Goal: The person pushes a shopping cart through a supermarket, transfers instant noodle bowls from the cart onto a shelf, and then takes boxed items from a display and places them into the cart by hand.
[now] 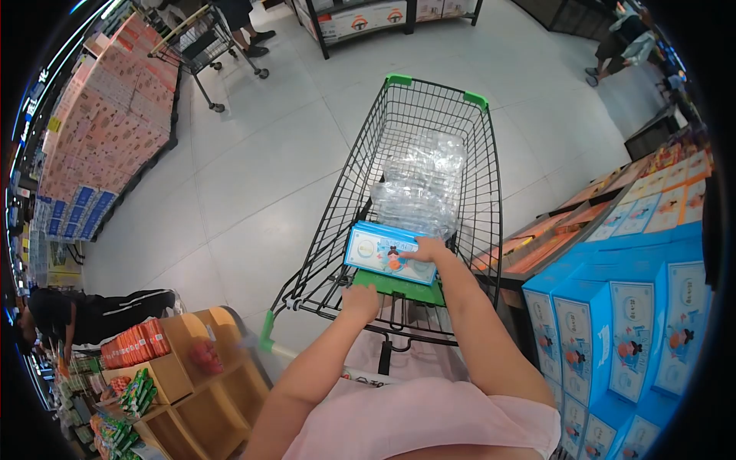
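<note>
A small stack of flat blue-and-white boxes (368, 248) with a cartoon figure on the front stands tilted at the near end of a black wire shopping cart (326, 207). My right hand (425, 251) grips the boxes at their right end, one finger lying across the front face. My left hand (361, 302) is just below their lower left edge, beside the green seat panel (406, 288), fingers apart and slightly bent, with nothing visible in them. Farther in the cart lies a pile of clear plastic-wrapped packs (422, 188); their contents cannot be made out.
Stacked blue boxes (629, 322) rise close on the right. On the left stand a wooden display shelf (211, 406) and a person (100, 314) bending over. Another cart (201, 47) and a pink box display (115, 115) are farther off. A person (625, 42) stands at the upper right.
</note>
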The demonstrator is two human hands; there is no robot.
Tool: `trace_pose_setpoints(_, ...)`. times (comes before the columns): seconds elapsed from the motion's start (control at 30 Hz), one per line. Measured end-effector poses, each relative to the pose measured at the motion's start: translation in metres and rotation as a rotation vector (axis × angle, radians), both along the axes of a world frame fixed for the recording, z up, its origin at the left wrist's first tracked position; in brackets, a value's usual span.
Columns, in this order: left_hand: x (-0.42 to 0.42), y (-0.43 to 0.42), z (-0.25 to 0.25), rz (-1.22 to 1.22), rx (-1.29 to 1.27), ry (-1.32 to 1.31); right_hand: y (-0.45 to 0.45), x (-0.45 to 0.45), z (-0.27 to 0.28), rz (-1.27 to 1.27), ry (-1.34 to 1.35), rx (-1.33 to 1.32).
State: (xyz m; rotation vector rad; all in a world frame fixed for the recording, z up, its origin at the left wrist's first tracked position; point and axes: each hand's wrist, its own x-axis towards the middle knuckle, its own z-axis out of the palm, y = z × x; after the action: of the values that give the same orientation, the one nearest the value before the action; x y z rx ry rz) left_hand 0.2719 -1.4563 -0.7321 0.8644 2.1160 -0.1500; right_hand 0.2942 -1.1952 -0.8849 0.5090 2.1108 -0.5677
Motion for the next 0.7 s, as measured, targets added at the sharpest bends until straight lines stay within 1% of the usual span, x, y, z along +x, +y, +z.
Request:
trace_pose_setpoints(0.17,-0.004,-0.002,-0.01,0.002,-0.009,-0.032,-0.024,0.019,0.015,-0.059,0.346,0.246)
trace_pose_setpoints(0.2,-0.005,-0.001,-0.006,0.017,-0.018,-0.049,-0.025,0.018,0.033,-0.027,0.366,0.218)
trace_pose_setpoints(0.23,-0.005,0.0,-0.002,0.028,-0.026,-0.067,-0.025,0.017,0.06,0.003,0.385,0.193)
trace_pose_setpoints(0.3,-0.007,-0.001,-0.006,-0.008,-0.047,-0.064,-0.019,0.024,0.118,-0.025,0.445,-0.088)
trace_pose_setpoints(0.37,-0.009,0.002,0.002,-0.003,-0.043,-0.072,-0.033,0.055,0.195,-0.098,0.799,-0.146)
trace_pose_setpoints(0.43,-0.011,0.0,0.002,-0.049,0.01,-0.044,-0.047,0.098,0.266,-0.206,1.0,-0.225)
trace_pose_setpoints(0.47,-0.011,-0.002,0.001,-0.06,0.032,-0.035,-0.054,0.124,0.29,-0.245,1.054,-0.153)
trace_pose_setpoints(0.5,-0.013,-0.002,-0.004,-0.073,0.022,-0.03,-0.06,0.149,0.305,-0.302,1.047,-0.1)
trace_pose_setpoints(0.53,-0.016,-0.002,-0.01,-0.082,0.01,-0.024,-0.066,0.175,0.313,-0.357,1.04,-0.051)
trace_pose_setpoints(0.6,-0.014,0.002,-0.005,-0.059,0.014,0.011,-0.082,0.228,0.313,-0.426,1.011,0.11)
trace_pose_setpoints(0.67,-0.01,0.004,0.007,-0.057,0.286,0.143,-0.091,0.272,0.294,-0.394,0.874,0.17)
trace_pose_setpoints(0.7,-0.009,0.007,0.013,-0.058,0.424,0.206,-0.096,0.291,0.282,-0.347,0.914,0.219)
